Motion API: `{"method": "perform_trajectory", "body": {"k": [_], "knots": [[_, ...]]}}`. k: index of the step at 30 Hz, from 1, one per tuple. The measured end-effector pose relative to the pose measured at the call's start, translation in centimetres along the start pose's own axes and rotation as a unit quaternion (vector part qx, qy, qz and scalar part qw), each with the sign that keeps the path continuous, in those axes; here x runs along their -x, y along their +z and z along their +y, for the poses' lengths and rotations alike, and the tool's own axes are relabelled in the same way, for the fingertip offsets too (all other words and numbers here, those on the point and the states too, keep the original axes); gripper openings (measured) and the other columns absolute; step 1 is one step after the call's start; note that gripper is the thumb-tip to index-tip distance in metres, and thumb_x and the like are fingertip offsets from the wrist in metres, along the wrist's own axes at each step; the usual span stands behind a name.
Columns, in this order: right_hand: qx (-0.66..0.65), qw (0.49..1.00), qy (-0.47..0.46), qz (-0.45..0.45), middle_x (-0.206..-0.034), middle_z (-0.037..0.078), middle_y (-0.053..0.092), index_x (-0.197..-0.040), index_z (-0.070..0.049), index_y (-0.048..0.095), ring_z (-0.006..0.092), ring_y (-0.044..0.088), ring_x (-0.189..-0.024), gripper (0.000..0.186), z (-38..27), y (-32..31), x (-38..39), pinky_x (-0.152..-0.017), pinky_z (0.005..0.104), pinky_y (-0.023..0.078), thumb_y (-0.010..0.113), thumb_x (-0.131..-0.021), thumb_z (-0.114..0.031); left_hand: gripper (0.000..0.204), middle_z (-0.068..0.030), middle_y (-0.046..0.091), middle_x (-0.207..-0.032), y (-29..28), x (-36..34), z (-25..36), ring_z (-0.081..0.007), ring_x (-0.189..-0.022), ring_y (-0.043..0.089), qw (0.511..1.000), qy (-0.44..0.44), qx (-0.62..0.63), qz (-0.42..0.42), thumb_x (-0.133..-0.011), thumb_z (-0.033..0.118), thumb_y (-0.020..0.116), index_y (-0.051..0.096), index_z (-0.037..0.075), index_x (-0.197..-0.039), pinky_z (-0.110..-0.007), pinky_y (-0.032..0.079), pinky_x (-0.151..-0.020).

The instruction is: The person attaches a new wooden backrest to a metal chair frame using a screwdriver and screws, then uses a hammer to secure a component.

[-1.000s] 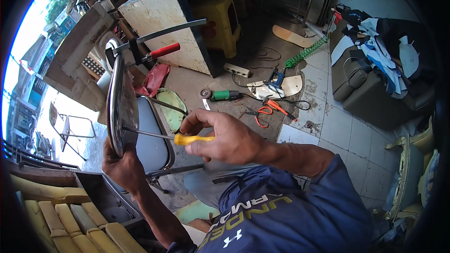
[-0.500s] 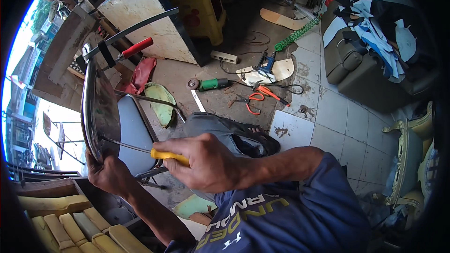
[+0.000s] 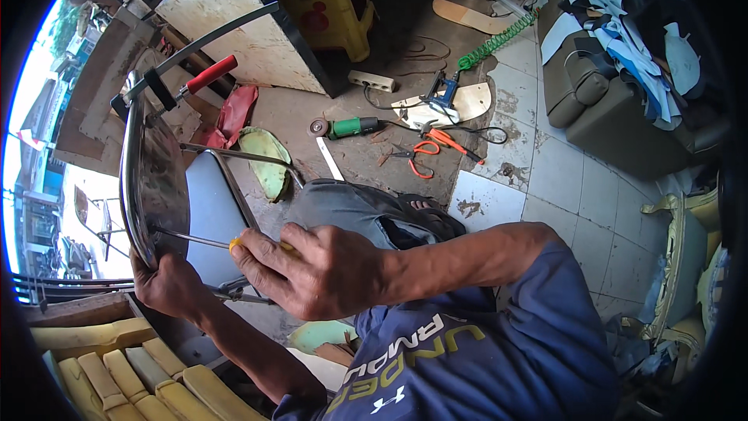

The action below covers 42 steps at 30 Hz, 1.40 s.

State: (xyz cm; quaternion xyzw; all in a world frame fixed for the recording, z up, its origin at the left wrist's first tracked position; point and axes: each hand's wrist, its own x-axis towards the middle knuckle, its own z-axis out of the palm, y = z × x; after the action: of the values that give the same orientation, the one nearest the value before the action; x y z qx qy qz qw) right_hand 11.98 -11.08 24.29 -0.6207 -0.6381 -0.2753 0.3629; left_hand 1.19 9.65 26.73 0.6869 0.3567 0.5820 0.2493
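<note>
My right hand (image 3: 315,273) is closed around the yellow handle of a screwdriver (image 3: 193,239), covering most of it. The metal shaft points left, its tip against the lower part of a chair's backrest panel (image 3: 167,179). My left hand (image 3: 175,290) grips the bottom of the chair back's chromed tube frame (image 3: 129,164), close to the screwdriver tip; its fingers are partly hidden behind the frame. At the frame's top sits a bar clamp with a red handle (image 3: 210,75). Beyond the panel shows the chair's grey seat (image 3: 212,204).
An angle grinder (image 3: 351,126), orange-handled scissors (image 3: 425,160), orange-handled pliers (image 3: 452,143) and a blue air tool (image 3: 444,97) with a green coiled hose (image 3: 499,48) lie on the floor. Yellow foam pieces (image 3: 101,378) fill the lower left. A dark armchair (image 3: 615,125) holds cloth scraps.
Both hands, the chair back and the clamp have shifted slightly left in view. My right fingers have changed their hold and now cover more of the yellow handle.
</note>
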Motion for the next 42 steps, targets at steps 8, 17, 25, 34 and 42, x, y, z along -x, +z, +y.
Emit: {"method": "perform_trajectory", "body": {"k": [8, 17, 25, 34, 42], "knots": [[-0.722, 0.432, 0.535, -0.079, -0.105, 0.01, 0.07, -0.12, 0.004, 0.062, 0.0059, 0.062, -0.066, 0.033, 1.9, -1.8, -2.8, -0.042, 0.0193, 0.04, 0.069, -0.096, -0.017, 0.039, -0.0029, 0.07, -0.082, -0.6, 0.2, 0.4, -0.0094, -0.07, 0.057, 0.998, -0.022, -0.053, -0.002, -0.076, -0.004, 0.047, 0.073, -0.005, -0.105, -0.026, 0.046, -0.067], [-0.238, 0.958, 0.161, 0.01, -0.102, 0.02, 0.066, -0.116, 0.005, 0.067, 0.0279, 0.069, -0.076, 0.039, -0.1, -1.4, -1.0, -0.062, 0.0331, 0.058, 0.071, -0.078, 0.0, 0.045, -0.0016, 0.069, -0.078, 0.1, 0.3, 1.3, -0.0076, -0.065, 0.057, 1.0, -0.002, -0.024, 0.02, -0.072, -0.005, 0.045, 0.075, -0.005, -0.106, -0.024, 0.045, -0.061], [-0.467, 0.822, 0.323, -0.047, -0.102, 0.017, 0.071, -0.123, 0.007, 0.065, 0.0199, 0.068, -0.07, 0.036, 1.2, -2.3, -3.8, -0.056, 0.0291, 0.056, 0.066, -0.09, -0.008, 0.045, -0.0034, 0.073, -0.082, 0.0, 0.4, 1.7, -0.009, -0.073, 0.062, 1.0, -0.007, -0.01, 0.01, -0.073, -0.007, 0.046, 0.076, -0.002, -0.106, -0.026, 0.051, -0.073], [-0.188, 0.969, 0.15, -0.052, -0.107, 0.015, 0.071, -0.121, 0.003, 0.068, 0.0182, 0.067, -0.07, 0.041, 1.2, -2.6, -2.9, -0.061, 0.0306, 0.057, 0.071, -0.081, -0.004, 0.047, -0.0056, 0.076, -0.084, 0.0, 0.1, 2.3, -0.0086, -0.076, 0.066, 0.999, 0.007, -0.038, 0.012, -0.072, -0.007, 0.05, 0.077, -0.002, -0.11, -0.026, 0.053, -0.076], [-0.221, 0.964, 0.136, -0.064, -0.109, 0.018, 0.073, -0.131, 0.005, 0.066, 0.0217, 0.074, -0.083, 0.045, 0.9, -2.7, -3.6, -0.071, 0.0321, 0.061, 0.071, -0.087, -0.003, 0.046, -0.0072, 0.077, -0.087, -0.4, 0.4, 1.4, -0.0104, -0.079, 0.069, 1.0, -0.002, -0.004, 0.007, -0.075, -0.005, 0.052, 0.077, -0.002, -0.114, -0.026, 0.054, -0.081]]}}
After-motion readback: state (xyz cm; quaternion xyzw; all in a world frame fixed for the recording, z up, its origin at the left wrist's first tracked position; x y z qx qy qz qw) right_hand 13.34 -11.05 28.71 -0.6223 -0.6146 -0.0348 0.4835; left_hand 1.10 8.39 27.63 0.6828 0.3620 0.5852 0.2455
